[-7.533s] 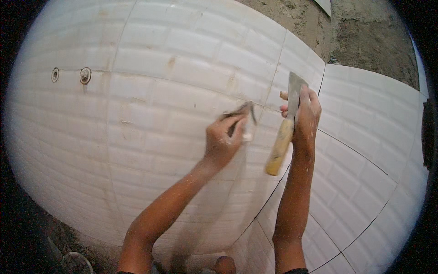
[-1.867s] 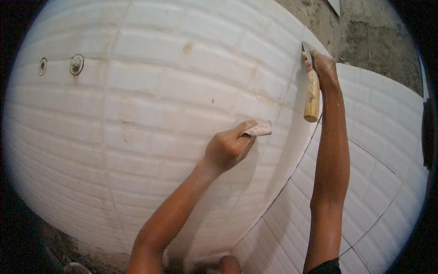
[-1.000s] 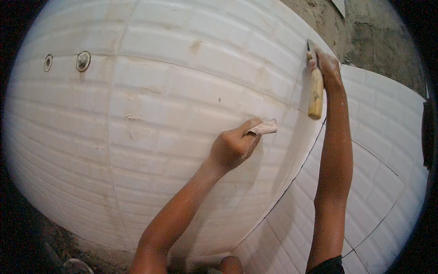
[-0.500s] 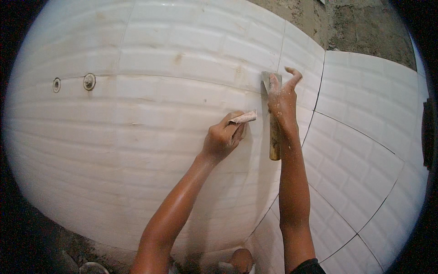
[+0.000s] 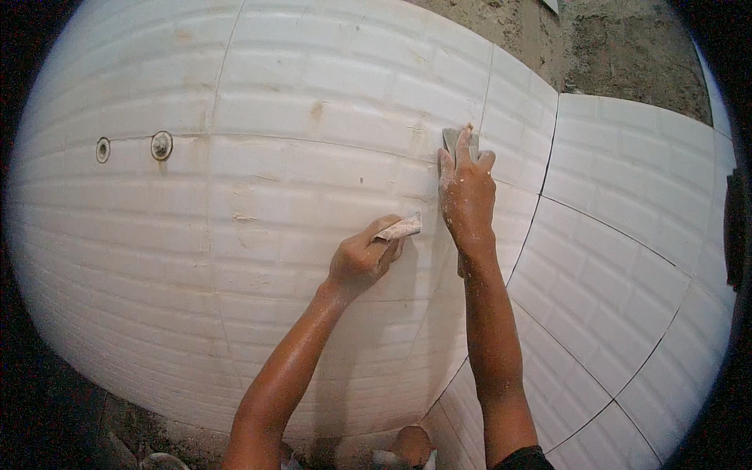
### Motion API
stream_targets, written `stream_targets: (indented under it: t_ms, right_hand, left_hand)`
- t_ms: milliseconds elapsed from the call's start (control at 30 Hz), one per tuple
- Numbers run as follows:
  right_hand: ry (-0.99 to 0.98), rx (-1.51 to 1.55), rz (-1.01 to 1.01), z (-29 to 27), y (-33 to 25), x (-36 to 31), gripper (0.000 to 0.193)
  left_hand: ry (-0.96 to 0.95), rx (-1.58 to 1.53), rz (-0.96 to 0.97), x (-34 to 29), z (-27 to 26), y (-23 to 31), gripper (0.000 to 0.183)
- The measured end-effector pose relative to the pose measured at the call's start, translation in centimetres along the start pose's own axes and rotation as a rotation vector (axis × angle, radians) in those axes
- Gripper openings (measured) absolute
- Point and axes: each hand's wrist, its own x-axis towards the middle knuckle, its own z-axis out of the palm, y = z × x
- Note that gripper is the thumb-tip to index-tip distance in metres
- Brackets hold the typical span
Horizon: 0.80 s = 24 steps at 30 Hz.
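My right hand (image 5: 468, 200) is on a putty knife, its palm over the handle and its fingers laid along the grey blade (image 5: 450, 139). That blade is against the white tiled wall (image 5: 305, 184), close to a joint between tiles and left of the corner. Most of the handle is hidden under the hand and wrist. Lower and to the left, my left hand (image 5: 362, 258) is closed round a small flat piece smeared with whitish paste (image 5: 399, 228); its exact kind does not show. Whitish specks dot my right hand and forearm.
Two round pipe outlets (image 5: 161, 146) sit in the wall at the left. A second tiled wall (image 5: 611, 235) with dark joints meets it at the right. Rough grey cement (image 5: 634, 59) shows above the tiles. My foot (image 5: 413, 445) is at the bottom.
My right hand has slid left and slightly down, its fingers now stretched over the blade. My left hand has moved down and left with the paste-smeared piece.
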Motion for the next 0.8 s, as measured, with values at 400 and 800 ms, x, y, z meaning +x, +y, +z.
stream_targets:
  t_ms: [400,800]
  right_hand:
    - [0.126,-0.077,-0.085,-0.2,1.1,3.9,0.050]
    - [0.032,0.036,-0.106,-2.4,0.1,6.0,0.051]
  left_hand:
    - [0.050,0.018,0.103,-0.3,0.7,-0.6,0.011]
    - [0.055,-0.013,0.118,-0.1,0.2,-0.6,0.013]
